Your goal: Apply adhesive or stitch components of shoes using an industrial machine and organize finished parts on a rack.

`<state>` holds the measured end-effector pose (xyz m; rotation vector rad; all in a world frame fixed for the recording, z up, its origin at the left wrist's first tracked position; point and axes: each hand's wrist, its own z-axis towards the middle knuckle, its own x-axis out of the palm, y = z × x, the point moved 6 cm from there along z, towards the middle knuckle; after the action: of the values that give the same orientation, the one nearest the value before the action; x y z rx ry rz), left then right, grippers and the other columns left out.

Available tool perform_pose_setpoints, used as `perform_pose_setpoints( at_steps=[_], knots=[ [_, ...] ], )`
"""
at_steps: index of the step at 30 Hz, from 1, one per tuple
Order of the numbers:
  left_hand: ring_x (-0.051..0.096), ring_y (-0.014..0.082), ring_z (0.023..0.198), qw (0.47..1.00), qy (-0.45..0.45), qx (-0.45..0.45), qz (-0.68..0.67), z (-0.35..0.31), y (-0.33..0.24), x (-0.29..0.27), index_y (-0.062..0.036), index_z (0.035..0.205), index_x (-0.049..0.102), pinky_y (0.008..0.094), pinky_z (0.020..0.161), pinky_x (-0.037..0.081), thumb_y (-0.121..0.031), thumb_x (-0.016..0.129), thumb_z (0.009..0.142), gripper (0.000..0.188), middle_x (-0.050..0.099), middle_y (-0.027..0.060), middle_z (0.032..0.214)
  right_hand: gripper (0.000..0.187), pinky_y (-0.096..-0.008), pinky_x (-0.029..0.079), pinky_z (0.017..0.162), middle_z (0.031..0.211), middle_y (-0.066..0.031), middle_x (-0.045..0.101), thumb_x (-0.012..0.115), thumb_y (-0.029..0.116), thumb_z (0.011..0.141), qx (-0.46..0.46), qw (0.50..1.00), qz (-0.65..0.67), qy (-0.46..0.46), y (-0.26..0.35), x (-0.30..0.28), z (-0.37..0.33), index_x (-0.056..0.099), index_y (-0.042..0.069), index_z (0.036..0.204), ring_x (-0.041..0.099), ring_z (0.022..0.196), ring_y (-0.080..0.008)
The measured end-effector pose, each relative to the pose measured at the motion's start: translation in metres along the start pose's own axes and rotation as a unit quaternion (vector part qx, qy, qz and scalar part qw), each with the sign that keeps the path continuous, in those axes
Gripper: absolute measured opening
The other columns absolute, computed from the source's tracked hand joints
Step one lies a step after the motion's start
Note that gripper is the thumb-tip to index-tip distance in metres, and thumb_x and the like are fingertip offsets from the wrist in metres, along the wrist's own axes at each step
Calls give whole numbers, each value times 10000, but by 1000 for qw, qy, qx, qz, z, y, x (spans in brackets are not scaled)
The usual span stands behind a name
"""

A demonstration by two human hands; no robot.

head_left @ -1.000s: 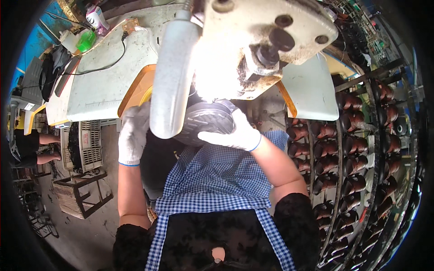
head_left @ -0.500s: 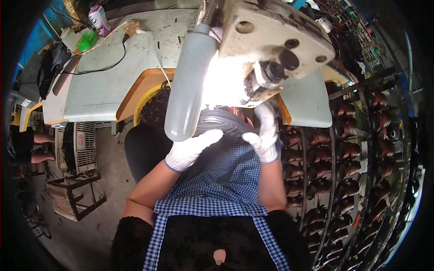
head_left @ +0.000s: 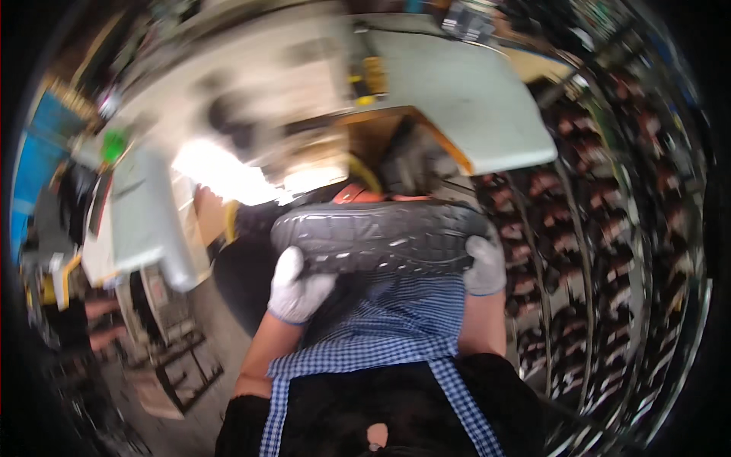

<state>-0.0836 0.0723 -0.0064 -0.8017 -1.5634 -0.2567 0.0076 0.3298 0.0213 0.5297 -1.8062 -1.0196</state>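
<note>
A shoe (head_left: pixel 378 238) lies crosswise in front of my body, its black, deeply treaded sole facing me. A little of an orange-red upper (head_left: pixel 358 195) shows above the sole's far edge. My left hand (head_left: pixel 301 288), in a white knitted glove, grips one end of the shoe from below, thumb against the sole. At the other end my right hand (head_left: pixel 486 266), gloved the same way, is closed round it, thumb on the tread. The beige machine head (head_left: pixel 266 95), smeared by motion, stands beyond, with a bright light (head_left: pixel 225 169) beside it.
A pale grey-green worktable (head_left: pixel 472 107) with a wooden-edged cutout surrounds the machine. Racks holding rows of reddish-brown shoes (head_left: pixel 582 247) stand close on the right. At left are a wooden stool (head_left: pixel 171 381), a crate (head_left: pixel 164 301) and another person's limbs (head_left: pixel 103 324).
The shoe has come out from beneath the machine toward me, sole now in full view. Both hands have closed on its ends. My view has swung right, so the machine appears farther left.
</note>
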Motion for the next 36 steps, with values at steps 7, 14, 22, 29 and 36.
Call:
perform_pose_setpoints(
  at_steps=[7, 14, 22, 29, 36],
  knots=[
    [583, 198, 1005, 981, -49, -128, 134, -5, 35, -59, -60, 1244, 516, 459, 935, 488, -168, 679, 853, 438, 576, 87, 1187, 399, -340, 526, 869, 1069, -114, 676, 605, 59, 788, -121, 972, 32, -197, 28, -103, -55, 596, -51, 1172, 661, 950, -221],
    [639, 165, 778, 965, -154, -147, 153, -4, 61, -81, -72, 1054, 598, 393, 797, 526, -70, 651, 865, 196, 655, 98, 1062, 425, -361, 515, 775, 1015, -136, 638, 772, 75, 750, -393, 601, -575, -391, 58, -153, -2, 630, 45, 1150, 619, 874, -296],
    [631, 199, 765, 958, -179, -175, 142, 11, 72, -72, -75, 1070, 606, 405, 759, 515, -73, 642, 876, 197, 661, 121, 1035, 242, -414, 508, 780, 1023, -117, 650, 585, 189, 809, -186, 458, -786, -371, 46, -303, 222, 637, 83, 1020, 630, 999, -275],
    [592, 197, 780, 947, -189, -190, 178, 4, 79, -86, -41, 1035, 586, 420, 808, 503, -127, 662, 879, 193, 629, 120, 1042, 286, -404, 529, 790, 1074, -142, 665, 553, 268, 848, -224, 472, -797, -303, -3, -315, 257, 655, 79, 1038, 648, 944, -296],
    [634, 212, 806, 951, -188, -193, 154, 4, 79, -79, -31, 1083, 576, 444, 843, 519, -67, 572, 917, 170, 644, 145, 1061, 529, -469, 482, 835, 1163, -109, 594, 673, 329, 760, -76, 391, -866, -301, 32, -355, 164, 567, 111, 1230, 559, 1086, -327]
  ],
)
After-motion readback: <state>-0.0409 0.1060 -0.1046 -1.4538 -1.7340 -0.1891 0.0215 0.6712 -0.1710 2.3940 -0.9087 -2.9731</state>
